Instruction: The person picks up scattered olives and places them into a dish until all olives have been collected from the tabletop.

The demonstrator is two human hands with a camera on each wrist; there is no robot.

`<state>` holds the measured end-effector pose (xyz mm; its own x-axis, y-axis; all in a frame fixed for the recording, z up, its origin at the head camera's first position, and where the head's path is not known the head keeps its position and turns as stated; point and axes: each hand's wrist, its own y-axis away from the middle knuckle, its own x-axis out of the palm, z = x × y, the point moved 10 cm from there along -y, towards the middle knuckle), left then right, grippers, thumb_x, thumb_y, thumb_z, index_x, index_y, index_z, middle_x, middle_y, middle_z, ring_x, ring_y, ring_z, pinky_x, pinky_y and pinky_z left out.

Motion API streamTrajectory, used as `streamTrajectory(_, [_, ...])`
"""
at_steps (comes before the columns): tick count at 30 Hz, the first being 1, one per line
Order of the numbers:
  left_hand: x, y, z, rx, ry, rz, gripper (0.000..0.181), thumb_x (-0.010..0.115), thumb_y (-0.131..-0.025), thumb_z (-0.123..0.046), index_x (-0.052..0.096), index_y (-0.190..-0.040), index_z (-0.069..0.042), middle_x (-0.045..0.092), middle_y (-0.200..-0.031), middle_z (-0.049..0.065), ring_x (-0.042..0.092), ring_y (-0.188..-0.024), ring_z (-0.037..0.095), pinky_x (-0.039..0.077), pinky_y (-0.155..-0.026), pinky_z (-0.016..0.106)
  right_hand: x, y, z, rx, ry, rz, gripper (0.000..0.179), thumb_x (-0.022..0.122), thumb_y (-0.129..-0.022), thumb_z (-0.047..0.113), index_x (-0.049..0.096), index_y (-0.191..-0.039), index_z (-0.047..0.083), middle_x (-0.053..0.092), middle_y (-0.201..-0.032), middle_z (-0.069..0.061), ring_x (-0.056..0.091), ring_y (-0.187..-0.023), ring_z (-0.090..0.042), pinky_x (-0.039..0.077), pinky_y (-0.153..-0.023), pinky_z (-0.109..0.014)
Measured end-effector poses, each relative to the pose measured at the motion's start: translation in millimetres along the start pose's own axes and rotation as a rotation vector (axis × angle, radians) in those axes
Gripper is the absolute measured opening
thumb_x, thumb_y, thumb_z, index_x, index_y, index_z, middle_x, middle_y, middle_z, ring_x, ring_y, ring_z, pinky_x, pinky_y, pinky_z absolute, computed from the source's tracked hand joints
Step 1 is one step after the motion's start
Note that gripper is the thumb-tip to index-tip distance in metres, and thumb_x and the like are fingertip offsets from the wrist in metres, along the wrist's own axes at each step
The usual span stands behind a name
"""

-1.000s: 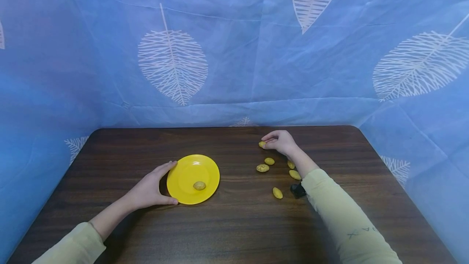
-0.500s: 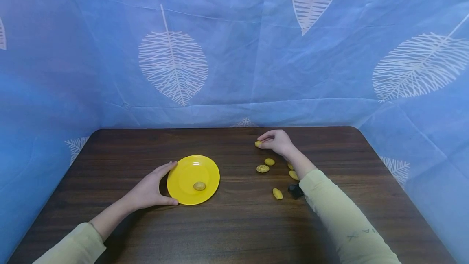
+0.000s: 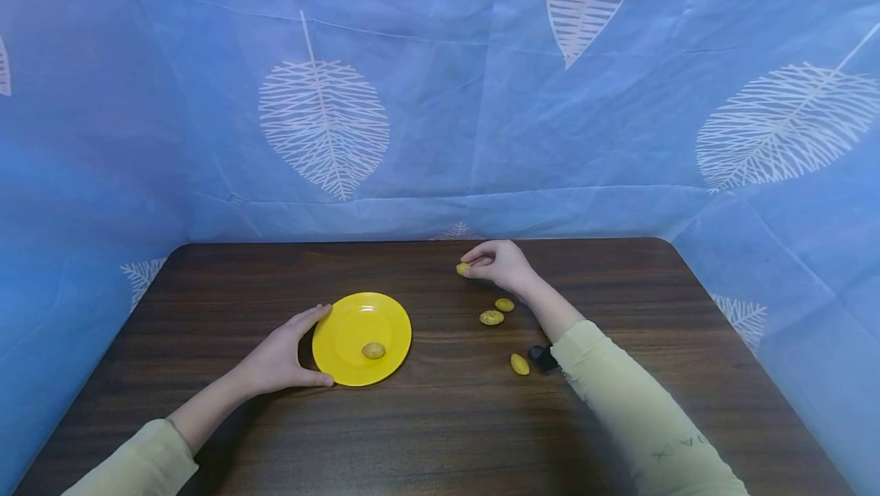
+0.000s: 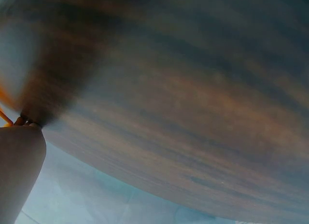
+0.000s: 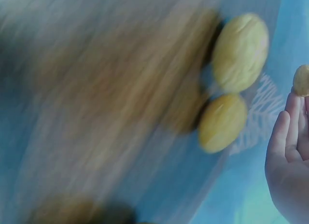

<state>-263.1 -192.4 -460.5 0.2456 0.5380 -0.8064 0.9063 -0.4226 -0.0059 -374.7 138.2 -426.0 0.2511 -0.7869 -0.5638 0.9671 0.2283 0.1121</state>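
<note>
My left hand [image 3: 285, 351] grips the left edge of a round yellow plate [image 3: 337, 328], with the thumb at its near side and the fingers at its far side. One small, brownish-yellow oval fruit [image 3: 373, 351] lies on the plate. Toward the back of the table, my right hand [image 3: 500, 263] pinches another small yellow oval fruit [image 3: 464, 269] in its fingertips. That fruit [image 5: 301, 80] also shows at the right edge of the right wrist view. Nearer me lie a speckled oval fruit [image 3: 491, 318], a smaller one [image 3: 505, 305] and a third [image 3: 519, 364].
All this is on a dark wood-grain table [image 3: 426, 435] with rounded back corners. A blue cloth [image 3: 440, 98] printed with white leaves hangs behind and around it. A small black object [image 3: 542, 358] shows at the right sleeve's cuff.
My right hand has moved left along the back of the table with the pinched fruit. The right forearm now covers two fruits that showed beside it. The left hand and plate stay put.
</note>
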Motion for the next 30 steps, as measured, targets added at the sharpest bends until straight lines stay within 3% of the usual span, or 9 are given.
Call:
streamTrajectory(6, [-0.4, 0.1, 0.0, 0.000, -0.001, 0.000, 0.113, 0.099, -0.072, -0.037, 0.040, -0.160, 0.004, 0.042, -0.162, 0.033, 0.043, -0.148, 0.056, 0.046, -0.112, 0.072, 14.4, 4.3, 19.2, -0.024, -0.011, 0.029, 0.023, 0.079, -0.097, 0.012, 0.078, -0.118, 0.004, 0.077, -0.116, -0.016, 0.074, -0.105, -0.028, 0.062, -0.093, -0.047])
streamTrajectory(14, [-0.3, 0.0, 2.3, -0.001, 0.003, -0.009, 0.113, 0.098, -0.073, -0.038, 0.040, -0.159, 0.005, 0.041, -0.163, 0.033, 0.042, -0.148, 0.056, 0.045, -0.113, 0.072, 36.6, 13.0, 47.1, -0.097, 0.003, 0.068, 0.020, 0.081, -0.095, 0.010, 0.080, -0.114, 0.004, 0.077, -0.112, -0.015, 0.074, -0.099, -0.024, 0.062, -0.083, -0.031])
streamTrajectory(20, [0.1, 0.2, 2.7, 0.005, 0.008, -0.012, 0.113, 0.098, -0.073, -0.038, 0.040, -0.159, 0.006, 0.041, -0.163, 0.034, 0.042, -0.148, 0.057, 0.044, -0.113, 0.073, 57.2, 21.3, 63.2, -0.152, 0.000, 0.117, 0.020, 0.081, -0.094, 0.009, 0.080, -0.112, 0.004, 0.077, -0.110, -0.013, 0.073, -0.094, -0.019, 0.064, -0.084, -0.029])
streamTrajectory(30, [0.0, -0.1, 1.1, 0.007, 0.013, -0.005, 0.112, 0.098, -0.074, -0.038, 0.040, -0.159, 0.005, 0.041, -0.163, 0.034, 0.041, -0.148, 0.057, 0.044, -0.113, 0.073, 90.8, 30.1, 75.6, -0.189, 0.038, 0.183, 0.019, 0.082, -0.093, 0.008, 0.081, -0.111, 0.006, 0.078, -0.108, -0.009, 0.067, -0.087, -0.012, 0.062, -0.084, -0.024])
